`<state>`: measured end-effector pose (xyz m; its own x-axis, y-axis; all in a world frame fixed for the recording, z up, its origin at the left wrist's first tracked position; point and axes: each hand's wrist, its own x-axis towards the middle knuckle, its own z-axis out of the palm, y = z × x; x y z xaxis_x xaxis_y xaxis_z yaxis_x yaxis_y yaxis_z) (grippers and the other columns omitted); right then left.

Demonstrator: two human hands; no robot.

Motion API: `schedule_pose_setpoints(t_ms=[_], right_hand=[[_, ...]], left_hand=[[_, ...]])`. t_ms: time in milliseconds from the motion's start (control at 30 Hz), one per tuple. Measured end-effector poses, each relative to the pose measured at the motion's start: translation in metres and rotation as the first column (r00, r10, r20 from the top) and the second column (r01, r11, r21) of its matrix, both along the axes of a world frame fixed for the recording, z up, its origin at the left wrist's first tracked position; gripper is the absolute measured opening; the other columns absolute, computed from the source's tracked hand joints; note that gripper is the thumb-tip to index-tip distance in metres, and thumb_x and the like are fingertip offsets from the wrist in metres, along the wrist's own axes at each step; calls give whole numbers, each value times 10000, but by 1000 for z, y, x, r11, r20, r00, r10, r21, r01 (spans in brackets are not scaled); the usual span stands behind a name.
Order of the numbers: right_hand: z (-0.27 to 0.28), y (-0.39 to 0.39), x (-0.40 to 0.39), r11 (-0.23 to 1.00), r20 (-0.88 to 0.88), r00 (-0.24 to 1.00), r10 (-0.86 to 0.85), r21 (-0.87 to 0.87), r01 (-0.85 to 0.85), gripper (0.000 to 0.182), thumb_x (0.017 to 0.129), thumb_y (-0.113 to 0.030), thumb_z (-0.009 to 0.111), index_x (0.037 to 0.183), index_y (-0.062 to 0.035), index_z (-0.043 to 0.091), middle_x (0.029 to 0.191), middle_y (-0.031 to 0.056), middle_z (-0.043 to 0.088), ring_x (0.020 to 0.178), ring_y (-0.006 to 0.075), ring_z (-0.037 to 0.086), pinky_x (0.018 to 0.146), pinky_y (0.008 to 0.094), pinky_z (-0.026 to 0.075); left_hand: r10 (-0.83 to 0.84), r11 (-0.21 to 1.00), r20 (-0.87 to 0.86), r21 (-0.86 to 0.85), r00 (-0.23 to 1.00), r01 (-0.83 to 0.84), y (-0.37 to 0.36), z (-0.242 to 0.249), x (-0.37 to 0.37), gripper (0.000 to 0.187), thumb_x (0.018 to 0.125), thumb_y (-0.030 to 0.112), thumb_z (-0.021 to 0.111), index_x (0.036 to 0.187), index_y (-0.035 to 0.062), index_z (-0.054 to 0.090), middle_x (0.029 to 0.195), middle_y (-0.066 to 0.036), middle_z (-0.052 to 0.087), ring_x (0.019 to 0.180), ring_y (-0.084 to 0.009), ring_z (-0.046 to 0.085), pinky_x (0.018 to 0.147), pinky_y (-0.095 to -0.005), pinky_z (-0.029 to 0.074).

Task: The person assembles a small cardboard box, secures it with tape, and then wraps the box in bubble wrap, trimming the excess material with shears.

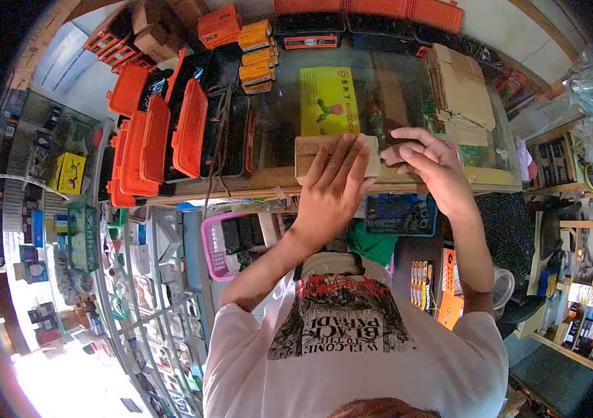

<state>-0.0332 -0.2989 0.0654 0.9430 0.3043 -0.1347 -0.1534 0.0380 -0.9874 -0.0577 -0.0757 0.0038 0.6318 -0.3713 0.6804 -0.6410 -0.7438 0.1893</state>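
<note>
A small brown cardboard box lies near the front edge of the glass-topped counter. My left hand is laid over it, fingers across its top and thumb at its near right side, gripping it. Just right of the box is my right hand, its fingers bent and drawn together toward the box end. Whatever lies between those fingertips is too small to make out. Behind the box sits a yellow-green box printed "SKT BIBCOCK".
Orange-lidded tool cases stand at left. Small orange boxes are stacked at the back. Flattened cardboard lies at right. Under the counter are a pink basket and a blue crate. A cord hangs over the counter's edge.
</note>
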Motion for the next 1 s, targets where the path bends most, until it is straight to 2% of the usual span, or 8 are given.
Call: schedule_pose_setpoints(t_ms=[233,433,633,733,933,1000], right_hand=[[5,3,9,995,7,999,46,-94,-45,357,1016,-215,637,1340,-70,598,1096,71,758,967,97,673,815,233,477],[11,4,10,982,-20,1000,10,-188,-14,378,1004,-257,668,1334,-82,618,1049,45,755,939,86,677,783,232,493],[9,4,11,984,-42,999,-4,-179,-4,402,982,-272,706,1329,-87,625,1017,47,756,887,86,681,740,230,503],[11,3,16,980,-67,998,8,-196,-21,416,956,-242,738,1319,-71,625,974,54,765,847,86,682,715,226,507],[16,9,19,949,58,998,12,-316,7,435,901,-148,788,1288,-34,624,918,83,769,780,88,671,690,230,504],[18,8,20,959,74,997,28,-282,-6,439,889,-134,796,1281,-32,626,896,85,767,766,88,669,682,237,504]], left_hand=[[8,999,-31,43,999,-7,0,6,0,642,908,271,735,1432,6,476,1471,-138,566,1371,-310,535,1133,-493,420],[37,992,-21,123,999,-34,-1,13,-1,489,914,279,705,1329,39,607,1431,-130,593,1347,-308,551,1115,-487,430],[28,994,-24,105,999,-26,-2,12,0,440,911,260,698,1288,41,640,1428,-137,587,1356,-313,538,1116,-487,417],[31,995,-30,99,999,-28,-2,12,-1,431,903,249,704,1274,37,646,1425,-140,586,1353,-316,539,1120,-487,413],[29,995,-26,100,999,-27,-3,11,-1,432,892,235,716,1262,24,646,1431,-143,580,1354,-318,535,1120,-494,414],[27,995,-28,100,999,-24,-3,10,-1,438,893,240,715,1266,20,644,1434,-146,576,1356,-321,532,1119,-499,414]])
